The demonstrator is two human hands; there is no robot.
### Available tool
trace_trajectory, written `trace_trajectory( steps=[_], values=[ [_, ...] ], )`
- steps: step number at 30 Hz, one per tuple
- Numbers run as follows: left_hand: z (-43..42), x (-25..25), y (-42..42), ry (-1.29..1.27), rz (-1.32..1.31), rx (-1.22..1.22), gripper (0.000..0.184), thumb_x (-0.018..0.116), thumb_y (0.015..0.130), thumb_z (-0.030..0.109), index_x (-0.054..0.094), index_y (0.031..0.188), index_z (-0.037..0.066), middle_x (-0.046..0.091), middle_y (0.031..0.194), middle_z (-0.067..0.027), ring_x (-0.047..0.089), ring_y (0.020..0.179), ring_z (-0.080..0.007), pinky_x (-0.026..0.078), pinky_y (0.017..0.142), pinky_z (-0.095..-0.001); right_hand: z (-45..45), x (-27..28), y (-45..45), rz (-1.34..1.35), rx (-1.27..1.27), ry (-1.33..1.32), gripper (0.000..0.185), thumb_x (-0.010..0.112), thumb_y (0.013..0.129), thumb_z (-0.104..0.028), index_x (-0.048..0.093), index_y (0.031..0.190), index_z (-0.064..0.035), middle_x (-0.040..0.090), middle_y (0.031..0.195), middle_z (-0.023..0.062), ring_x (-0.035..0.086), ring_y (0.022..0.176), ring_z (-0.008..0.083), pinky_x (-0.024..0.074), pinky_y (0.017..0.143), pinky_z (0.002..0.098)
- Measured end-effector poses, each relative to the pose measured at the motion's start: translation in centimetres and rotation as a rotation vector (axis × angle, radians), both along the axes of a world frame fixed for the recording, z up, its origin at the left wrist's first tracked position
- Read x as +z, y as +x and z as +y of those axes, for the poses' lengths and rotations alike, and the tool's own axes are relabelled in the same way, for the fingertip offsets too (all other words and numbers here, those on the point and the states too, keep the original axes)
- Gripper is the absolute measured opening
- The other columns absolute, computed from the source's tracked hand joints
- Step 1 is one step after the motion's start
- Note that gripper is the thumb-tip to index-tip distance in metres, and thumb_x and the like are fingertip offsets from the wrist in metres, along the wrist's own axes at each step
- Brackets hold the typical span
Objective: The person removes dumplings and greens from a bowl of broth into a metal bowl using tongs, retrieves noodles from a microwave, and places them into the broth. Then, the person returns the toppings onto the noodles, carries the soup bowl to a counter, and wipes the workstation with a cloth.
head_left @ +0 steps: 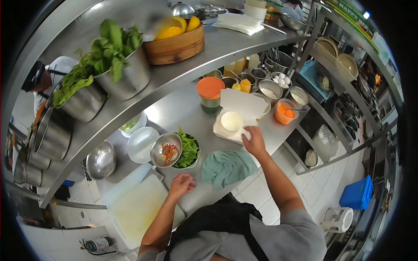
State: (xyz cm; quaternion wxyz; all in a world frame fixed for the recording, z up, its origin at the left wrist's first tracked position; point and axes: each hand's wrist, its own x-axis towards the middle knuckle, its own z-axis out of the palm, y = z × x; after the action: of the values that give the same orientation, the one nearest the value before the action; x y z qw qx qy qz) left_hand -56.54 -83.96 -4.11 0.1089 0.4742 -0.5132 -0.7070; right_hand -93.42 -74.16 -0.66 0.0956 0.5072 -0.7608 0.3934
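Observation:
My right hand is at the near right corner of a white cardboard takeaway box, its thumb and fingers closed on the edge. The box's lid stands raised at the back, and a round pale cup sits inside. My left hand hovers above the counter beside the cutting board, fingers loosely bent and apart, holding nothing. A crumpled green cloth lies between my hands. Beyond my left hand are a bowl of leafy greens and a metal bowl with red and pale shreds.
An orange-lidded tub stands behind the box. To the right is a container of orange pieces; bowls and squeeze bottles line the back. An overhead steel shelf holds pots of greens and a wooden steamer.

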Motion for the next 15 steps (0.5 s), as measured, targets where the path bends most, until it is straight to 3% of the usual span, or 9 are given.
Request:
trace_trajectory(
  steps=[2, 4, 8, 10, 11, 13, 14, 15],
  values=[
    [0.9, 0.8, -1.5, -0.029, 0.047, -0.132, 0.035, 0.061, 0.093, 0.022, 0.051, 0.119, 0.003, 0.066, 0.096, -0.0121, 0.064, 0.069, -0.0156, 0.052, 0.058, -0.0282, -1.9, 0.5, -0.2, 0.058, 0.036, 0.070, 0.019, 0.068, 0.077, -0.013, 0.064, 0.093, -0.0047, 0.059, 0.103, 0.0150, 0.053, 0.101, 0.0323, 0.0434, 0.087, 0.0424],
    [1.2, 1.9, -3.5, -0.097, 0.160, -0.236, 0.030, 0.063, 0.092, 0.020, 0.054, 0.115, 0.002, 0.066, 0.094, -0.0090, 0.063, 0.071, -0.0129, 0.050, 0.061, -0.0254, -3.5, -0.6, -0.7, 0.326, 0.034, 0.257, 0.018, 0.070, 0.076, -0.016, 0.066, 0.091, -0.0069, 0.057, 0.115, 0.0156, 0.050, 0.109, 0.0332, 0.0412, 0.092, 0.0424],
    [0.4, 4.3, -6.4, -0.212, 0.221, -0.310, 0.030, 0.063, 0.091, 0.016, 0.054, 0.116, 0.003, 0.066, 0.090, -0.0070, 0.063, 0.075, -0.0118, 0.049, 0.064, -0.0234, -2.7, 1.9, -1.1, 0.257, 0.111, 0.265, 0.014, 0.069, 0.077, -0.015, 0.068, 0.089, -0.0075, 0.059, 0.116, 0.0154, 0.052, 0.108, 0.0345, 0.0418, 0.093, 0.0428],
    [0.2, 4.8, -7.3, -0.307, 0.260, -0.269, 0.025, 0.064, 0.091, 0.014, 0.057, 0.111, 0.002, 0.065, 0.088, -0.0056, 0.062, 0.075, -0.0100, 0.049, 0.065, -0.0232, 0.7, 4.8, -1.4, 0.024, 0.191, 0.108, 0.013, 0.069, 0.077, -0.010, 0.069, 0.089, -0.0061, 0.062, 0.113, 0.0147, 0.055, 0.105, 0.0348, 0.0437, 0.091, 0.0425],
    [-0.1, 4.7, -8.0, -0.300, 0.259, -0.269, 0.025, 0.064, 0.091, 0.014, 0.057, 0.111, 0.002, 0.065, 0.088, -0.0056, 0.062, 0.075, -0.0100, 0.049, 0.065, -0.0232, 2.9, 5.9, -1.9, 0.008, 0.142, 0.076, 0.013, 0.070, 0.076, -0.009, 0.068, 0.088, -0.0054, 0.063, 0.110, 0.0148, 0.056, 0.103, 0.0346, 0.0446, 0.089, 0.0424],
    [-1.0, 4.1, -10.0, -0.600, 0.227, -0.318, 0.020, 0.060, 0.092, 0.012, 0.058, 0.108, 0.001, 0.067, 0.095, -0.0071, 0.063, 0.075, -0.0107, 0.050, 0.066, -0.0246, 7.3, 7.1, -3.2, -0.011, -0.015, 0.045, 0.016, 0.074, 0.073, -0.007, 0.067, 0.087, -0.0039, 0.065, 0.104, 0.0141, 0.057, 0.099, 0.0339, 0.0465, 0.086, 0.0415],
    [-1.3, 4.3, -11.5, -0.595, 0.228, -0.319, 0.020, 0.060, 0.092, 0.012, 0.058, 0.108, 0.001, 0.067, 0.095, -0.0071, 0.063, 0.075, -0.0107, 0.050, 0.066, -0.0246, 9.1, 6.2, -4.7, 0.045, -0.085, 0.048, 0.017, 0.074, 0.072, -0.008, 0.067, 0.087, -0.0040, 0.066, 0.101, 0.0130, 0.058, 0.097, 0.0339, 0.0465, 0.085, 0.0413],
    [-1.4, 4.5, -13.6, -0.727, 0.194, -0.328, 0.020, 0.062, 0.091, 0.014, 0.060, 0.105, 0.000, 0.067, 0.095, -0.0096, 0.065, 0.077, -0.0148, 0.051, 0.068, -0.0269, 10.4, 5.9, -5.6, 0.042, -0.158, 0.141, 0.017, 0.074, 0.072, -0.008, 0.068, 0.087, -0.0044, 0.066, 0.098, 0.0118, 0.059, 0.095, 0.0341, 0.0466, 0.085, 0.0406]
  ],
)
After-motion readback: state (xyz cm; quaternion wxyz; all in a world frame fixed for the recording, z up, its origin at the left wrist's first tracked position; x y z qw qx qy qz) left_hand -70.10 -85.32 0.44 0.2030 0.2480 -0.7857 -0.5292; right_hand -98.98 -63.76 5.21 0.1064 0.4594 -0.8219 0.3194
